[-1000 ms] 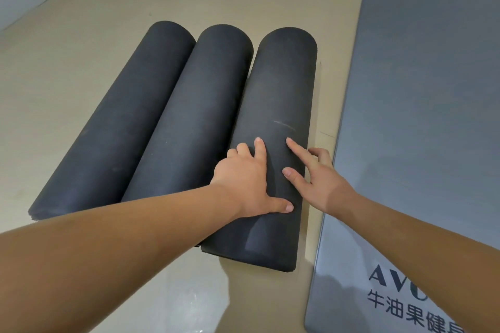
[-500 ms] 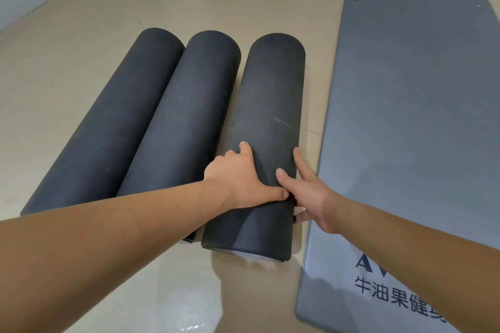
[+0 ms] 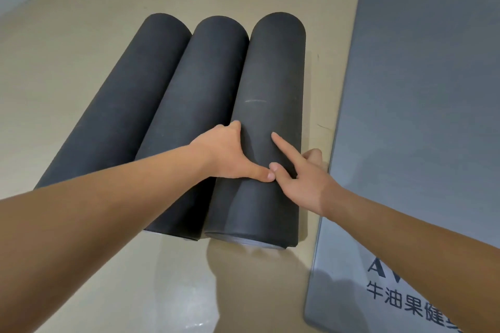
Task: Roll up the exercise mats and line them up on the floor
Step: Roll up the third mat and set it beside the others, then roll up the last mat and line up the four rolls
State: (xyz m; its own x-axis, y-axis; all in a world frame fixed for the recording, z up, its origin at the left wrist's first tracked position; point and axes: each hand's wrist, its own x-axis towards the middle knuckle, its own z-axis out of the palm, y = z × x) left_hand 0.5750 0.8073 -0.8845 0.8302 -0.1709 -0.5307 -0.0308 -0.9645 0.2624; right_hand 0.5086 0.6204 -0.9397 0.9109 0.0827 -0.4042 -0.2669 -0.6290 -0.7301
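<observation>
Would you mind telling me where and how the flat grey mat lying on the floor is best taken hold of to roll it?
Probably at the short near edge of the flat grey mat, by the printed lettering, both hands coming from the near side. It lies fully flat, so that edge must be lifted and curled away along its length.
</observation>
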